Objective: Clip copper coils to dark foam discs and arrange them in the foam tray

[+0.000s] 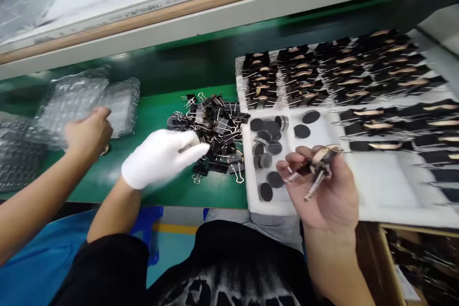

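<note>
Motion is blurring much of the bench, and the clipped parts point(362, 74) on the white tray point(390, 186) are hard to make out. The gloved left hand point(161, 155) is reaching into the pile of binder clips point(215, 129), fingers curled; whether they are pinching one I cannot tell. The bare right hand point(328, 191) is gripping a small clipped assembly point(321, 160) between thumb and fingertips, above the tray's dark discs point(267, 150). A co-worker's hand point(89, 131) is touching clear blister trays point(86, 103).

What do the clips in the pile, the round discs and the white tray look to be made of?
Black binder clips with silver wire handles: likely painted sheet steel, since the handles glint. Dark grey round discs: matte and flat, perhaps rubber or foam; unclear. White compartment tray: soft-looking matte foam with thick rounded walls. The white-gloved left hand reaches the pile.
</note>
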Demonstrator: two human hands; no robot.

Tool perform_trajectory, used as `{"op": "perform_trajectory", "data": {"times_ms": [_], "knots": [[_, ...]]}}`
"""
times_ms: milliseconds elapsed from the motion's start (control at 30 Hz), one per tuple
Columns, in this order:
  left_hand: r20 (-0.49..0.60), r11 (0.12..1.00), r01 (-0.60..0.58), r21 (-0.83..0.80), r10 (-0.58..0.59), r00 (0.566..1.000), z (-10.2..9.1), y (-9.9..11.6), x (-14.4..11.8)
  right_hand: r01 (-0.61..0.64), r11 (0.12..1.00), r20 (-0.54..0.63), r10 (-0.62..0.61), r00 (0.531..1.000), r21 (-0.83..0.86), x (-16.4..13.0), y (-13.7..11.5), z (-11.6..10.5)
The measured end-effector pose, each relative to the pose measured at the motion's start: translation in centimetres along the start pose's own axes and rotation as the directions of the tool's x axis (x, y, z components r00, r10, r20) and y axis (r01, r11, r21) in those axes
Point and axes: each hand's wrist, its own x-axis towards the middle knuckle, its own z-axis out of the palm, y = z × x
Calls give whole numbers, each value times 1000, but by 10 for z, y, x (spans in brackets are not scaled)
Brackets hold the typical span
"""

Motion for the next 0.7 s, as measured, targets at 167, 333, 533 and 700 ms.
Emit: {"op": "perform_trajectory", "data": {"times_ms": [167,333,533,700], "knots": [[114,946,-74,317,39,993,41,-8,-43,-75,997,38,75,996,4,-5,9,0],[-34,837,-176,518,226,973,71,-12,-58,-68,970,161,107,981,-233,-15,17,-2],[-436,989,-13,-146,-53,898,64,16,-51,152,793,505,215,836,-590,-28,29,2],[-259,854,-36,-520,-117,959,59,52,-31,176,789,581,261,771,-589,-36,35,5]]}}
